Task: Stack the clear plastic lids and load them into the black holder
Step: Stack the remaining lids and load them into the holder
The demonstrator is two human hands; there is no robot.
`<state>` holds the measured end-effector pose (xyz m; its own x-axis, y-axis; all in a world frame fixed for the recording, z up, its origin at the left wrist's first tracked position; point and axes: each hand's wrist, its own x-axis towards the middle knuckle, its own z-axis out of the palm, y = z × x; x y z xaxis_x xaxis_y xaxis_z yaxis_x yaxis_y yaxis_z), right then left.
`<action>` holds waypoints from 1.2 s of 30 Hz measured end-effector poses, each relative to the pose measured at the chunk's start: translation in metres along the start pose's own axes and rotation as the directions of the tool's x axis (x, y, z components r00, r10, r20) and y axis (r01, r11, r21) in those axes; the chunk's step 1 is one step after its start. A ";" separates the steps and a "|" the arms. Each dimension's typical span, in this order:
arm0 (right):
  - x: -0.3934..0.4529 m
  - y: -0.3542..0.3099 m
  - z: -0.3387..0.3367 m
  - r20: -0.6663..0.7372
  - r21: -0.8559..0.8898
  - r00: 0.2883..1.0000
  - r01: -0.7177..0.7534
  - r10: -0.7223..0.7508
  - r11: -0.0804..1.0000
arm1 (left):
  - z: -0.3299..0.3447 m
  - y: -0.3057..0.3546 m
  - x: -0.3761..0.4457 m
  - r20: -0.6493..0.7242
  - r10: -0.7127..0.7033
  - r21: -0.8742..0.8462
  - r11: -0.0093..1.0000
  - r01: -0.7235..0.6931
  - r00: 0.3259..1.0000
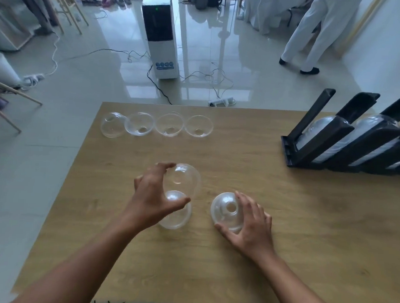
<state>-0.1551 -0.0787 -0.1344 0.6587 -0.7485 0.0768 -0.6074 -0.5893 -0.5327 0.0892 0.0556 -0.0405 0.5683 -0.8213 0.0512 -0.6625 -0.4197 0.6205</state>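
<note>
A wooden table (236,254) with a light grain carries everything. Along its far edge, toward the far left corner, four clear dome lids (156,125) lie in a row, nearly touching, the leftmost tipped on its side. At the far right corner stands a black holder (344,142), its slanted channels filled with stacked lids. Near the middle of the surface three more lids (226,211) lie close together, hands on them.

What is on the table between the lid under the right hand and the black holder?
Nothing: in the head view, only bare wooden table lies between the domed lid under the right hand and the black holder.
</note>
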 end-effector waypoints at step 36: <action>0.327 -0.115 0.001 0.581 -0.452 0.812 0.267 0.053 0.851 | 0.069 -0.047 -0.054 -0.032 -0.283 -0.071 0.957 0.280 0.959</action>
<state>0.1310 -0.2553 -0.0487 0.7605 -0.4628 -0.4554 -0.5417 -0.8389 -0.0521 0.0562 0.0932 -0.1261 0.7478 -0.6561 -0.1016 -0.4403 -0.6045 0.6638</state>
